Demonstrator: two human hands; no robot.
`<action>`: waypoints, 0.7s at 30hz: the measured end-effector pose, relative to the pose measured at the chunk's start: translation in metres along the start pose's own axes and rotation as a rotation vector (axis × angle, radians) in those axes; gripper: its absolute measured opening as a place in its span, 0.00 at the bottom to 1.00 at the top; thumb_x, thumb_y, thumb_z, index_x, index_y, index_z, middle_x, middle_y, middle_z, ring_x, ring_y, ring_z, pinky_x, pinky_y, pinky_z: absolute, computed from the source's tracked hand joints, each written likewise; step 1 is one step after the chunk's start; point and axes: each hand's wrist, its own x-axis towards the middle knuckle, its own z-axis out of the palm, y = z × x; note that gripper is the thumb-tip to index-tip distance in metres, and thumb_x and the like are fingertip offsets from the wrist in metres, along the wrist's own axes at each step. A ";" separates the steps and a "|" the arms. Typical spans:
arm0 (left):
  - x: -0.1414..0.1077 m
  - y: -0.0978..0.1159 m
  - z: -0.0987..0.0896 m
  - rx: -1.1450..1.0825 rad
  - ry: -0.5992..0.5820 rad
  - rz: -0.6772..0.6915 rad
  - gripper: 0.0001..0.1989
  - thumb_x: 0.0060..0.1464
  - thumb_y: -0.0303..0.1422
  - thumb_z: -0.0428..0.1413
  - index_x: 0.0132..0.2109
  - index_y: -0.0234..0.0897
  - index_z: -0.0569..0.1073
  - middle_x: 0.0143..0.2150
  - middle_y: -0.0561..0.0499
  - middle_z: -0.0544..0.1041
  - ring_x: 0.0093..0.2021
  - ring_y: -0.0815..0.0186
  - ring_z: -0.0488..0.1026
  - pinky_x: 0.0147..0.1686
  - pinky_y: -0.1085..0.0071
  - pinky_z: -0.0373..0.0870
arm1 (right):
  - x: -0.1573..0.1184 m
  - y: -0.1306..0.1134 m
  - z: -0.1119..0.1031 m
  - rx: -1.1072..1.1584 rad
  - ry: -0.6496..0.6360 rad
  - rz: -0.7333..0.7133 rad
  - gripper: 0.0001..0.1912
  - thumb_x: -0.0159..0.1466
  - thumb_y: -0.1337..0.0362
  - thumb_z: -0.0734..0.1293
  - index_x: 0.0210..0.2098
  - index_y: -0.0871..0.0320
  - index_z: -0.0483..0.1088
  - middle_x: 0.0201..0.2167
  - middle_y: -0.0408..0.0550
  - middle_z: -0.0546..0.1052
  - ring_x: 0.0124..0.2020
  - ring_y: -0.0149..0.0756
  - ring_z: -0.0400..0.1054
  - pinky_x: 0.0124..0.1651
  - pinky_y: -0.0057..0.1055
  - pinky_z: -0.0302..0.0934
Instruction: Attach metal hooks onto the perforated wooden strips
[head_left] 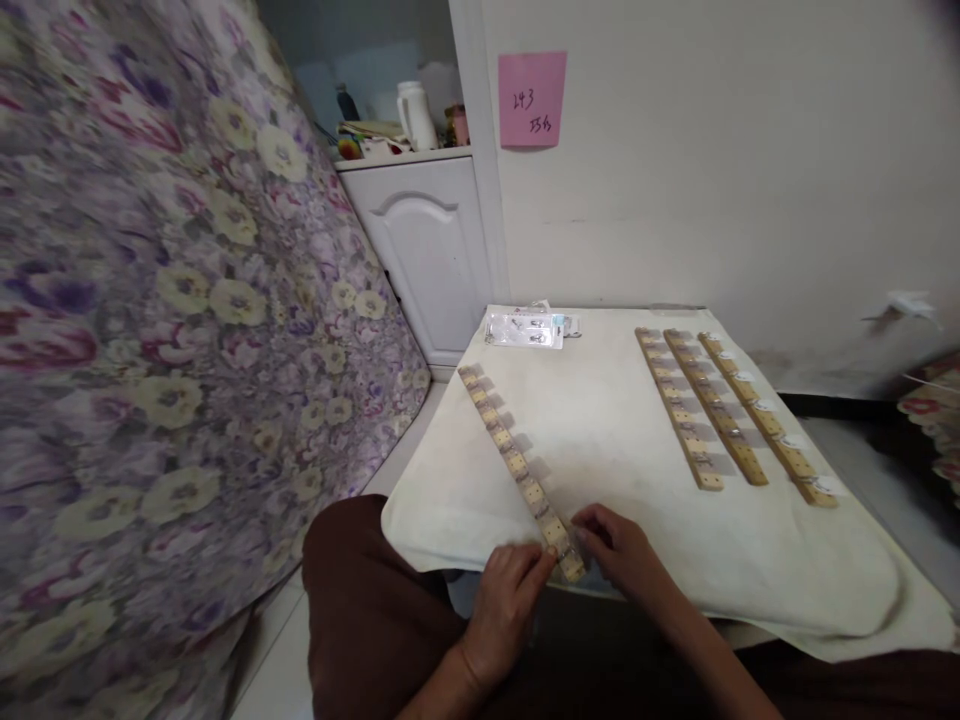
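A long narrow wooden strip with holes and small metal pieces along it lies slantwise on the cream-covered table. Its near end is between my two hands at the table's front edge. My left hand touches the strip's left side, thumb and fingers closed against the wood. On the other side, my right hand has its fingertips bent together beside the near end; whatever they pinch is too small to make out.
Three similar strips lie at the table's right side. Clear plastic packages rest at the back edge of the cream cloth. A floral curtain hangs at left, near a white cabinet.
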 end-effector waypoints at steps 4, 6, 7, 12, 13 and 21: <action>0.001 0.001 -0.001 0.008 0.001 -0.007 0.17 0.61 0.24 0.46 0.56 0.36 0.66 0.41 0.45 0.73 0.38 0.64 0.66 0.37 0.67 0.65 | 0.000 -0.001 0.003 -0.016 0.012 0.013 0.09 0.58 0.59 0.63 0.34 0.58 0.70 0.22 0.41 0.70 0.25 0.33 0.63 0.29 0.27 0.56; 0.001 0.001 -0.001 0.013 -0.006 -0.008 0.17 0.61 0.24 0.46 0.55 0.35 0.67 0.41 0.45 0.73 0.38 0.64 0.66 0.36 0.67 0.65 | 0.001 0.000 0.005 -0.042 0.025 0.023 0.10 0.57 0.60 0.64 0.35 0.58 0.70 0.22 0.41 0.70 0.25 0.33 0.63 0.29 0.28 0.55; 0.001 0.001 -0.001 0.014 -0.008 -0.005 0.17 0.61 0.24 0.46 0.55 0.35 0.67 0.41 0.45 0.73 0.38 0.64 0.66 0.37 0.67 0.65 | 0.001 0.000 0.006 -0.055 0.031 0.029 0.10 0.56 0.60 0.65 0.35 0.58 0.70 0.23 0.41 0.70 0.25 0.33 0.63 0.29 0.28 0.55; 0.000 0.000 0.000 0.017 -0.011 -0.012 0.17 0.61 0.24 0.47 0.56 0.36 0.66 0.41 0.45 0.73 0.38 0.64 0.66 0.37 0.67 0.65 | 0.004 0.001 0.007 -0.063 0.032 0.081 0.11 0.54 0.61 0.66 0.36 0.57 0.70 0.21 0.40 0.69 0.24 0.33 0.62 0.29 0.28 0.54; 0.000 0.000 0.000 0.016 -0.009 -0.012 0.17 0.61 0.25 0.47 0.56 0.36 0.66 0.41 0.45 0.73 0.38 0.64 0.67 0.36 0.67 0.65 | 0.005 0.001 0.007 -0.055 0.028 0.095 0.10 0.54 0.61 0.66 0.36 0.57 0.70 0.21 0.39 0.68 0.24 0.32 0.62 0.28 0.28 0.54; 0.007 0.001 -0.002 0.039 0.022 -0.019 0.15 0.62 0.26 0.44 0.51 0.37 0.70 0.37 0.48 0.73 0.37 0.65 0.67 0.36 0.69 0.66 | 0.007 0.003 0.008 0.046 0.019 0.105 0.10 0.52 0.63 0.67 0.35 0.57 0.68 0.21 0.38 0.68 0.24 0.31 0.62 0.28 0.26 0.56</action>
